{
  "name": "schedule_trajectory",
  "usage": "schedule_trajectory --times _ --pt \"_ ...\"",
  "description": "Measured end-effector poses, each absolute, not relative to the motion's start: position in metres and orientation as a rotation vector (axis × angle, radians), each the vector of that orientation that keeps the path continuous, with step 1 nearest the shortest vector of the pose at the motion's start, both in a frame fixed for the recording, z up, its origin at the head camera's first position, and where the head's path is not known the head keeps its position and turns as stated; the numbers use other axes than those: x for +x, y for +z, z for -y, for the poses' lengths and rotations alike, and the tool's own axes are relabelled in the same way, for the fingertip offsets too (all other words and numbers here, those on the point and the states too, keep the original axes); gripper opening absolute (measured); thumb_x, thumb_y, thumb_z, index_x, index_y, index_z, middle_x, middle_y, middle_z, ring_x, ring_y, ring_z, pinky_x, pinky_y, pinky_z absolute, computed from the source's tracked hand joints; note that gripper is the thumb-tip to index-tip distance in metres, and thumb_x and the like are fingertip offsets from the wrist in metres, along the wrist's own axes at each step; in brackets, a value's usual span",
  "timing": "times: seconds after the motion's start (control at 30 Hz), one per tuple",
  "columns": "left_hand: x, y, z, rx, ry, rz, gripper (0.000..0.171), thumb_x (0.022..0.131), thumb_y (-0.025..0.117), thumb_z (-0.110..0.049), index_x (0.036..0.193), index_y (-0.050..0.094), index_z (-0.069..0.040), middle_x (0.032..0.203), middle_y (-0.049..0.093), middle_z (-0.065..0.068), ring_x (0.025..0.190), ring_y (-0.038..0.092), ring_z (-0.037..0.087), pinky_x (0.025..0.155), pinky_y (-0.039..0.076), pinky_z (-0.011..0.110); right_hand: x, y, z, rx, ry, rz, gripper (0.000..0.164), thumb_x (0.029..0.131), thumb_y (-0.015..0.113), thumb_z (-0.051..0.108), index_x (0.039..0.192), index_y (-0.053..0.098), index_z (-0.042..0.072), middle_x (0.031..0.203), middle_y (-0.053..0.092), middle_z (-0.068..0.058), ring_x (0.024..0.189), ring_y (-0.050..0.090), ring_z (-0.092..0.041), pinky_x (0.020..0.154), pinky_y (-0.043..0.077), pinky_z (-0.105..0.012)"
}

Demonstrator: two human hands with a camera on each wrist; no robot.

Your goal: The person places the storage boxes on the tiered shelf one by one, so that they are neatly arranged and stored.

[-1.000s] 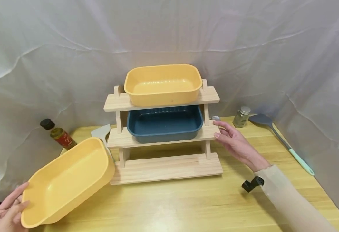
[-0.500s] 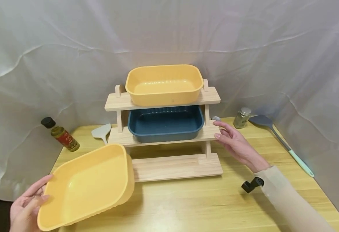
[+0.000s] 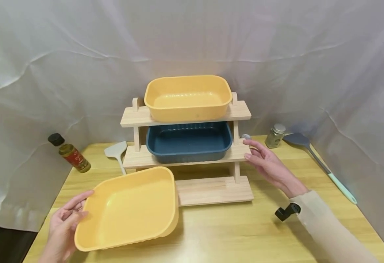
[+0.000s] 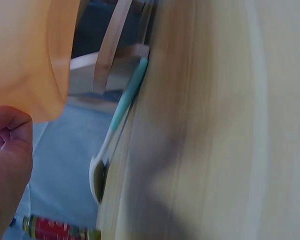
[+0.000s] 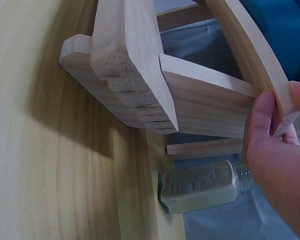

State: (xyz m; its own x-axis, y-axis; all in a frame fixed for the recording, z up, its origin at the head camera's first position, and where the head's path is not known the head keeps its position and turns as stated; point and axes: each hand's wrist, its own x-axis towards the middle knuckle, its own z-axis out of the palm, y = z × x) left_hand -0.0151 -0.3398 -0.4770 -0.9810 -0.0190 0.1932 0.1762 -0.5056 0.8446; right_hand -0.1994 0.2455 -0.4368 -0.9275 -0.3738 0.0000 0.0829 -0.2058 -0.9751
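In the head view my left hand (image 3: pixel 64 226) grips the left end of a yellow plastic bin (image 3: pixel 129 208), thumb inside the rim. That bin hangs tilted in front of the lowest tier of a three-tier wooden rack (image 3: pixel 215 191), hiding its left part. My right hand (image 3: pixel 272 166) pinches the right end of the middle shelf; the right wrist view shows fingers (image 5: pixel 262 120) around the board's edge. A dark blue bin (image 3: pixel 188 144) sits on the middle shelf. Another yellow bin (image 3: pixel 188 98) stands on the top shelf.
At the left lies a bottle with a red label (image 3: pixel 73 157), beside a white turner (image 3: pixel 115 150). Behind the rack's right side stand a spice jar (image 3: pixel 275 136) and, partly hidden, another jar (image 5: pixel 205 185). A grey turner with a mint handle (image 3: pixel 325 170) lies along the right wall.
My left hand has carried the yellow bin rightward, to the front of the lowest shelf, and its tilt has levelled somewhat. My right hand keeps its hold on the rack.
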Motion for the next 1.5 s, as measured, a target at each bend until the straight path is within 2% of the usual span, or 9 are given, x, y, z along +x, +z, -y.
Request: schedule_trajectory --times 0.2,0.4,0.77,0.93,1.0,1.2,1.4,1.5 --pt "-0.025 -0.477 0.316 -0.303 -2.605 1.525 0.059 0.096 0.031 0.030 0.145 0.060 0.013 0.109 0.072 0.013 0.095 0.074 0.020 0.074 0.065 0.033 -0.196 -0.439 -0.246 -0.347 -2.219 -1.737 0.046 0.111 0.057 -0.005 0.153 0.046 0.008 0.133 0.060 -0.009 0.114 0.064 -0.014 0.102 0.054 -0.027" --pt "-0.035 -0.469 0.292 -0.230 -2.534 1.632 0.055 0.094 0.040 0.030 0.138 0.066 0.011 0.101 0.068 0.005 0.089 0.066 0.012 0.070 0.062 0.025 -0.199 -0.437 -0.246 -0.357 -2.250 -1.683 0.045 0.111 0.056 -0.007 0.152 0.047 0.008 0.131 0.061 -0.009 0.113 0.065 -0.014 0.101 0.055 -0.027" --pt "-0.044 -0.456 0.238 -0.137 -2.448 1.735 0.051 0.087 0.051 0.029 0.133 0.067 0.014 0.090 0.056 -0.001 0.077 0.051 0.006 0.056 0.045 0.014 -0.200 -0.437 -0.244 -0.353 -2.260 -1.639 0.045 0.110 0.056 -0.008 0.151 0.045 0.007 0.129 0.060 -0.009 0.111 0.065 -0.015 0.099 0.056 -0.026" --pt "-0.052 -0.453 0.219 -0.123 -2.411 1.787 0.051 0.084 0.054 0.028 0.131 0.066 0.016 0.086 0.053 -0.002 0.073 0.047 0.005 0.054 0.028 0.023 -0.201 -0.436 -0.244 -0.351 -2.259 -1.643 0.045 0.110 0.056 -0.007 0.151 0.044 0.007 0.129 0.060 -0.008 0.110 0.065 -0.014 0.098 0.056 -0.026" --pt "-0.055 -0.453 0.213 -0.101 -2.407 1.809 0.050 0.084 0.055 0.027 0.132 0.065 0.017 0.085 0.052 -0.002 0.072 0.046 0.005 0.056 0.025 0.027 -0.201 -0.436 -0.244 -0.348 -2.259 -1.640 0.045 0.110 0.056 -0.007 0.151 0.044 0.007 0.130 0.060 -0.009 0.111 0.065 -0.014 0.099 0.055 -0.026" --pt "-0.066 -0.458 0.199 -0.041 -2.406 1.862 0.051 0.084 0.057 0.025 0.134 0.062 0.017 0.084 0.050 -0.002 0.066 0.041 0.005 0.055 0.025 0.025 -0.200 -0.436 -0.245 -0.341 -2.262 -1.639 0.045 0.110 0.056 -0.008 0.151 0.044 0.007 0.133 0.059 -0.010 0.113 0.065 -0.016 0.100 0.055 -0.026" --pt "-0.073 -0.463 0.192 0.019 -2.403 1.878 0.048 0.086 0.058 0.023 0.133 0.064 0.014 0.084 0.050 -0.001 0.062 0.039 0.006 0.056 0.018 0.035 -0.200 -0.436 -0.244 -0.333 -2.253 -1.656 0.045 0.110 0.057 -0.007 0.151 0.044 0.007 0.134 0.058 -0.010 0.114 0.064 -0.016 0.102 0.054 -0.027" --pt "-0.077 -0.464 0.189 0.026 -2.384 1.884 0.045 0.088 0.058 0.022 0.131 0.066 0.012 0.084 0.049 0.000 0.060 0.037 0.006 0.055 0.018 0.037 -0.201 -0.436 -0.244 -0.331 -2.255 -1.658 0.045 0.110 0.057 -0.007 0.151 0.044 0.007 0.134 0.058 -0.010 0.114 0.064 -0.016 0.102 0.054 -0.027"
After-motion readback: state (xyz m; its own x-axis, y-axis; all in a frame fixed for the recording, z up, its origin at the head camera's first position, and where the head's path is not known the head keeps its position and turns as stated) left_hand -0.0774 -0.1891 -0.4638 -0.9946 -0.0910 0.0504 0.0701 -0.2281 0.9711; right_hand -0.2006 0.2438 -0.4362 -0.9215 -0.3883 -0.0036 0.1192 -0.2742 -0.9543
